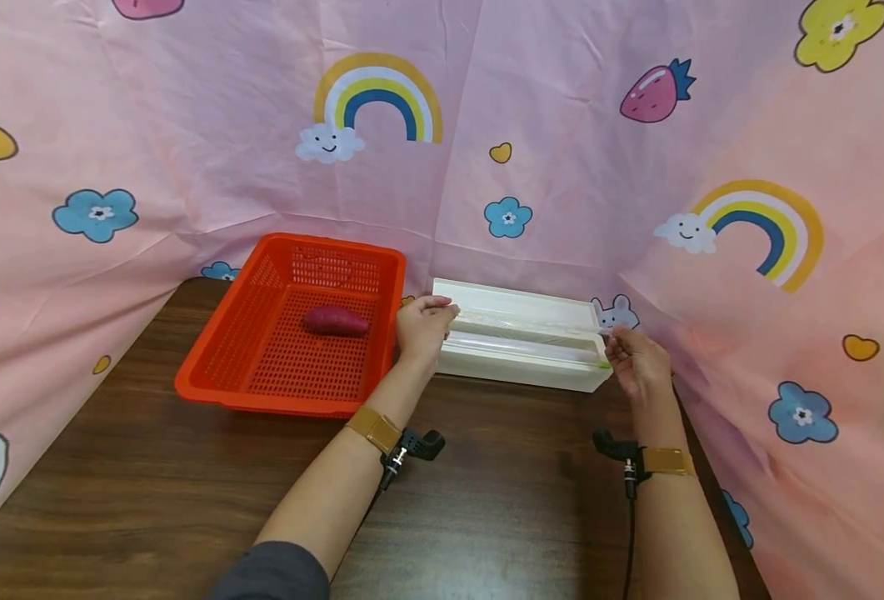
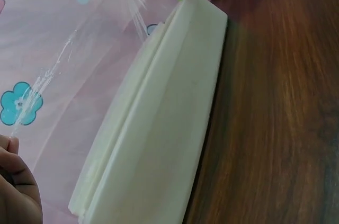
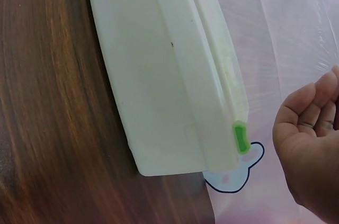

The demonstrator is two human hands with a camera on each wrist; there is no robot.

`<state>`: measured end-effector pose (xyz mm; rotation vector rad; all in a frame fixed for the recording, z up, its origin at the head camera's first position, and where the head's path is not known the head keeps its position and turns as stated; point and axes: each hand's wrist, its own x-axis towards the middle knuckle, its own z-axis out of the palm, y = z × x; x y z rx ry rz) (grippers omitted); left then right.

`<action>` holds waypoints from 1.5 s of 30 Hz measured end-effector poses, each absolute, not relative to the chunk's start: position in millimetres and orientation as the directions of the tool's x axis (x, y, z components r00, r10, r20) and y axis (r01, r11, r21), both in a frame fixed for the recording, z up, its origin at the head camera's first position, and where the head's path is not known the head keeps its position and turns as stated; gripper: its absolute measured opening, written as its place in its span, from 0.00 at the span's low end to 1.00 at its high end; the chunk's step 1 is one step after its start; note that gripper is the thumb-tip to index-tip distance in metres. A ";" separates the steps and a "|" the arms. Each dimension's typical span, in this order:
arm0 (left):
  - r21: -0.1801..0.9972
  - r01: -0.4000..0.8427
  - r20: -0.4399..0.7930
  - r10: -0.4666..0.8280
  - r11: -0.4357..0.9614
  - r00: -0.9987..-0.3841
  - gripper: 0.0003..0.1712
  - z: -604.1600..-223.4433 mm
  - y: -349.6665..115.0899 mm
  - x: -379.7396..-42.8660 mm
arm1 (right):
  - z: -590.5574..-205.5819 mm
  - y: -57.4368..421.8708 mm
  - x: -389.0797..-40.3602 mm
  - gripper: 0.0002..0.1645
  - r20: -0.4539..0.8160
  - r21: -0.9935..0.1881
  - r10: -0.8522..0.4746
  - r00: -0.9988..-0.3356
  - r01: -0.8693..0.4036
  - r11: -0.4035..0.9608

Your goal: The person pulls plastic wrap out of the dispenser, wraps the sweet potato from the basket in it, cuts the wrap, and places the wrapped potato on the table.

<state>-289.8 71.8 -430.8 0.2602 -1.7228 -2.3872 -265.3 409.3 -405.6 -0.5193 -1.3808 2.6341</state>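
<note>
A long white cling film dispenser (image 1: pixel 512 372) stands on the table with its lid (image 1: pixel 516 303) raised at the back. The roll (image 1: pixel 524 347) shows inside it. My left hand (image 1: pixel 422 332) pinches one corner of the cling film (image 2: pixel 55 65) above the dispenser's left end. At the right end, my right hand (image 1: pixel 639 364) pinches the other corner between thumb and curled fingers. Between the two hands the clear film stretches in a creased edge. A green slider (image 3: pixel 241 137) sits at the dispenser's right end, close to the right hand.
An orange-red plastic basket (image 1: pixel 220 346) stands left of the dispenser, right beside my left hand. In it lies a purple sweet potato (image 1: pixel 335 321). A pink patterned cloth (image 1: pixel 561 225) hangs behind and beside the dark wooden table (image 1: pixel 479 500).
</note>
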 end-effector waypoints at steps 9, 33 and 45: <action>0.947 0.053 -0.031 -0.255 -0.316 -0.966 0.07 -425.2 67.4 -289.1 | -402.5 407.3 -262.1 0.07 -0.219 -0.840 0.259 -0.941 0.046 -0.541; 0.964 0.037 0.000 -0.135 -0.265 -0.991 0.04 -399.9 48.4 -289.3 | -384.9 404.4 -253.7 0.10 -0.101 -0.850 0.217 -0.971 -0.029 -0.526; 0.978 0.047 0.026 -0.103 -0.205 -0.994 0.05 -393.2 37.9 -296.2 | -373.7 399.9 -251.9 0.12 -0.092 -0.847 0.250 -0.964 -0.056 -0.528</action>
